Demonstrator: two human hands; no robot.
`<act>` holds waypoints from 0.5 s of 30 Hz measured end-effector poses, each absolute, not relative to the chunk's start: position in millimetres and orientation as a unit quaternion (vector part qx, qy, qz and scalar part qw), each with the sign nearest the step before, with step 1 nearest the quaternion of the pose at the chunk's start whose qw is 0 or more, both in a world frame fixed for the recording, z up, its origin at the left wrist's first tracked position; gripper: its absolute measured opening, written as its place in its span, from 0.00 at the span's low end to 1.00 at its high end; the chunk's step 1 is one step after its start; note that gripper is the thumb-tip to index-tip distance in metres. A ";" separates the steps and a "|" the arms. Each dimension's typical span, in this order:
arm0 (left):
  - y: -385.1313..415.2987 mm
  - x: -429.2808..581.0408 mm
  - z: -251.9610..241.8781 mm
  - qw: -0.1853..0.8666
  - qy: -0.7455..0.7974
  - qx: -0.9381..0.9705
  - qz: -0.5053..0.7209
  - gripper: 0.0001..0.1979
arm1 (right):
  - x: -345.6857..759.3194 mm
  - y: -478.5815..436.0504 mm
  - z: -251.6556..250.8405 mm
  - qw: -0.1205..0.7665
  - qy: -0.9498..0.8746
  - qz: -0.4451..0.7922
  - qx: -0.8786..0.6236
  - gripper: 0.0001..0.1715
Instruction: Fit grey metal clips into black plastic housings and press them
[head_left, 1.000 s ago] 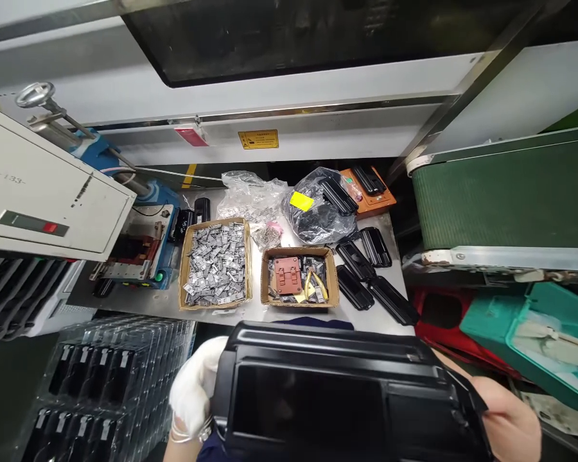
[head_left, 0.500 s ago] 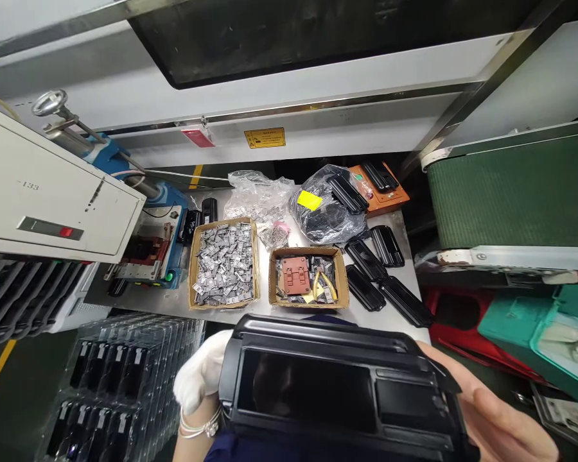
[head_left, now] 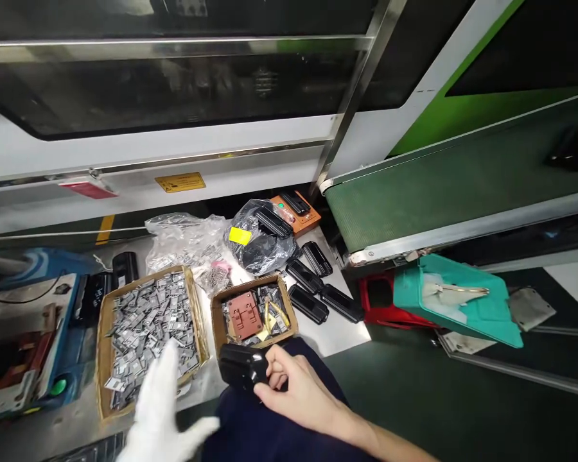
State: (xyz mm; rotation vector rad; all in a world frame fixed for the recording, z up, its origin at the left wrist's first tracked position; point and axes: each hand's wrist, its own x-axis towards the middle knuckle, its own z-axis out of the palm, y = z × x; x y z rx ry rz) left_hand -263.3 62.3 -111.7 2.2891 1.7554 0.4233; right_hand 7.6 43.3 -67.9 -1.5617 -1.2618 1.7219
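Note:
My bare right hand [head_left: 293, 388] grips the right end of a glossy black plastic housing [head_left: 241, 366], held low at the table's front edge, over my dark blue clothing. My left hand [head_left: 158, 410], in a white glove, holds nothing; its thumb is spread away from the fingers. It is at the front of a cardboard box [head_left: 103, 359] full of small grey metal clips [head_left: 149, 327]. Just beyond the housing sits a smaller cardboard box [head_left: 218, 321] with a reddish-brown block [head_left: 244, 314] and yellow-handled pliers [head_left: 274, 316] in it.
Several black housings [head_left: 308, 301] lie at the table's right end, beside a plastic bag [head_left: 250, 250] and an orange box [head_left: 306, 221]. A green conveyor [head_left: 443, 167] runs at right, above a teal bin [head_left: 491, 314]. A blue press [head_left: 43, 269] stands at left.
The view has swung to the right. The black housing, earlier held up close between both hands, is now lower and in my right hand only. My left hand has let go and spread.

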 end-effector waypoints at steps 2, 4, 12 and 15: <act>57.2 -241.2 -114.6 0.011 0.432 0.886 0.168 0.51 | 4.6 47.2 -68.6 0.246 -0.459 0.650 -0.553 0.11; 61.3 -224.3 -112.4 -0.031 0.371 0.909 0.190 0.49 | 2.9 53.3 -67.8 0.257 -0.457 0.666 -0.530 0.11; 88.2 -230.0 -91.7 -0.059 0.344 0.915 0.203 0.41 | -8.9 74.6 -72.6 0.308 -0.404 0.734 -0.451 0.15; 92.4 -245.9 -93.4 -0.080 0.359 0.907 0.206 0.41 | -8.0 91.9 -94.7 0.288 -0.410 0.765 -0.404 0.20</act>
